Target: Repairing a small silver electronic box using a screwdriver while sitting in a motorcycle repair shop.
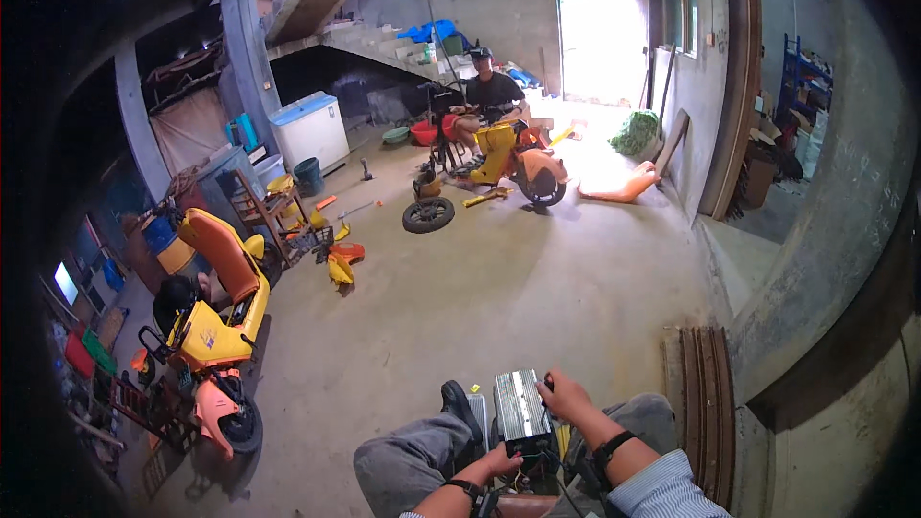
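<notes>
Between my knees stands a silver, finned metal box (519, 401) with a dark end and thin wires at its near side; it looks like a scooter's motor controller. My left hand (501, 461) is closed at the box's near left corner, fingers against its dark end. My right hand (566, 395) is curled at the box's upper right side, with a small black thing (548, 383) showing at its fingers; its kind is too small to tell. Below the hands, cables and a brownish part (526, 506) are partly hidden by my arms.
A yellow-and-orange scooter (223, 334) stands at left, a person partly behind it. Farther off, another person (494, 91) sits behind a partly stripped scooter (494, 153). A loose wheel (428, 215) and orange panels lie on the floor. Brown metal strips (708, 412) stand at right.
</notes>
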`<control>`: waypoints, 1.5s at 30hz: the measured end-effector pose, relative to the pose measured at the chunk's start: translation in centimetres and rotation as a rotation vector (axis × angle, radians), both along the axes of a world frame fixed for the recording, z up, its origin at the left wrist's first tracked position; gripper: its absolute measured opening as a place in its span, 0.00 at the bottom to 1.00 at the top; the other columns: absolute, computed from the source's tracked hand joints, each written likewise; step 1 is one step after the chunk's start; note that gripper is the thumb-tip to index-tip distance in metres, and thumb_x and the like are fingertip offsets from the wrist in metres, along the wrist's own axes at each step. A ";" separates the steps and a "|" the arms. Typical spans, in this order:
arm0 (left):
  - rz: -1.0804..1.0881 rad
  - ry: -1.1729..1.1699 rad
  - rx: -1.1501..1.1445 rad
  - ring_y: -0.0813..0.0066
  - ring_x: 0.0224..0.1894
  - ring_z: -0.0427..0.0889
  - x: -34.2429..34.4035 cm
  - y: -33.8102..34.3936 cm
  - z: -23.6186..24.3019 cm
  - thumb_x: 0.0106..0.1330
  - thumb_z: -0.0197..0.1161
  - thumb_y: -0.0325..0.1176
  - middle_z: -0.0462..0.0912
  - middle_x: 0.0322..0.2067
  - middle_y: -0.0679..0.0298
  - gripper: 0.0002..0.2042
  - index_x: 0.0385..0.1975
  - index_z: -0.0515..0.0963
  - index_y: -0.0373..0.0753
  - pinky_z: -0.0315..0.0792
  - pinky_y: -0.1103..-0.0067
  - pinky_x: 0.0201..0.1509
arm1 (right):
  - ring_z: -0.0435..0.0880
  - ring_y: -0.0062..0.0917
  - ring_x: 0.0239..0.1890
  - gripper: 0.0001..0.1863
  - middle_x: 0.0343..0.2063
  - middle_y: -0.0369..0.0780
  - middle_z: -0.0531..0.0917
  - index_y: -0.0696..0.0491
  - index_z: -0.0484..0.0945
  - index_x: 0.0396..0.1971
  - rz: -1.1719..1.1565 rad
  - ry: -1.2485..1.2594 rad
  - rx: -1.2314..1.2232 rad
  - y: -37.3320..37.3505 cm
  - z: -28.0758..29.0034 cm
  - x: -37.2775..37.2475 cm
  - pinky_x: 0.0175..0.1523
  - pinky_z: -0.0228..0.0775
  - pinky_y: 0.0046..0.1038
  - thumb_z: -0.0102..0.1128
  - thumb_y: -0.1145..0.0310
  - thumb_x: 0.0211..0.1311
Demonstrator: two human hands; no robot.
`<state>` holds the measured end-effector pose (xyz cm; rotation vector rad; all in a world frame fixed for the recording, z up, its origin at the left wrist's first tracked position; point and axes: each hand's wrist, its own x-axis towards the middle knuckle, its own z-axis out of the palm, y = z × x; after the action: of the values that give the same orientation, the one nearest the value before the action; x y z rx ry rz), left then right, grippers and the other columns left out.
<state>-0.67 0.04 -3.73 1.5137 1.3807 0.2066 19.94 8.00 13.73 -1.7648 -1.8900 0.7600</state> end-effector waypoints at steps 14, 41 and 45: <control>-0.100 0.158 0.031 0.52 0.44 0.82 -0.9 0.0 0.3 0.60 0.64 0.43 0.82 0.42 0.51 0.24 0.51 0.69 0.33 0.74 0.67 0.47 | 0.83 0.35 0.35 0.18 0.30 0.45 0.80 0.55 0.69 0.40 -0.165 0.291 -0.038 2.6 -4.5 0.9 0.40 0.75 0.38 0.61 0.57 0.61; -0.106 0.179 -0.065 0.45 0.49 0.79 1.8 1.1 -1.3 0.58 0.61 0.37 0.79 0.43 0.38 0.29 0.51 0.60 0.20 0.73 0.65 0.52 | 0.79 0.30 0.17 0.12 0.27 0.42 0.79 0.49 0.64 0.40 -0.338 0.846 -0.349 3.8 -4.8 5.5 0.17 0.75 0.33 0.58 0.65 0.62; -0.108 0.187 0.022 0.45 0.49 0.79 -3.2 1.2 -6.6 0.59 0.61 0.39 0.79 0.42 0.37 0.30 0.51 0.60 0.19 0.73 0.65 0.52 | 0.82 0.36 0.27 0.16 0.29 0.45 0.80 0.52 0.65 0.42 -0.154 0.539 -0.056 3.7 -4.5 -0.4 0.28 0.76 0.37 0.59 0.62 0.62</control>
<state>-3.83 1.20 -10.37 1.6542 1.4418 0.0127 19.50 11.74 9.24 -1.5153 -1.3720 1.1041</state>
